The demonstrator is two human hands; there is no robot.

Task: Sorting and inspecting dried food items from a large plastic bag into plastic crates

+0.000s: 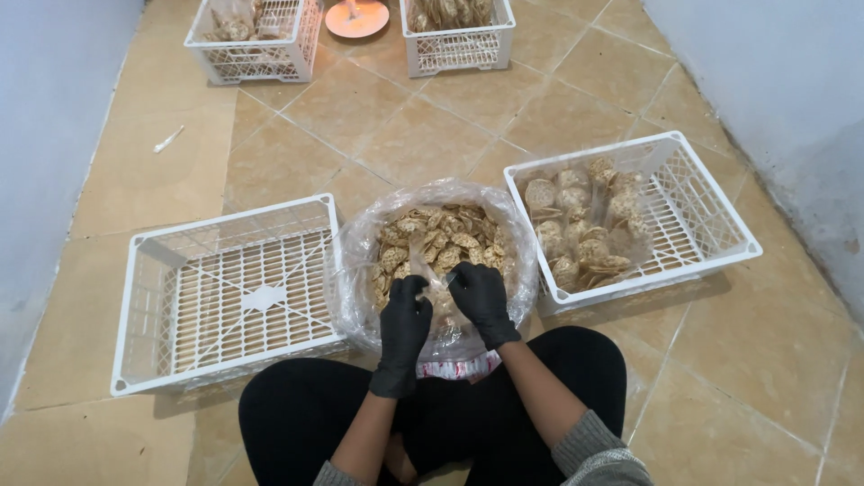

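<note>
A large clear plastic bag [360, 243] full of round tan crackers [441, 236] sits on the floor in front of my crossed legs. Both hands wear black gloves. My left hand [404, 317] and my right hand [480, 297] meet over the near part of the pile and pinch a small clear plastic bag [434, 270] between them. The small bag seems to hold a few crackers, though its contents are hard to make out.
An empty white lattice crate [229, 288] stands at my left. A second white crate [684, 207] at my right holds several small packed bags of crackers [576, 225]. Two more crates [256, 36] and a pink plate [357, 18] are farther back. Walls close both sides.
</note>
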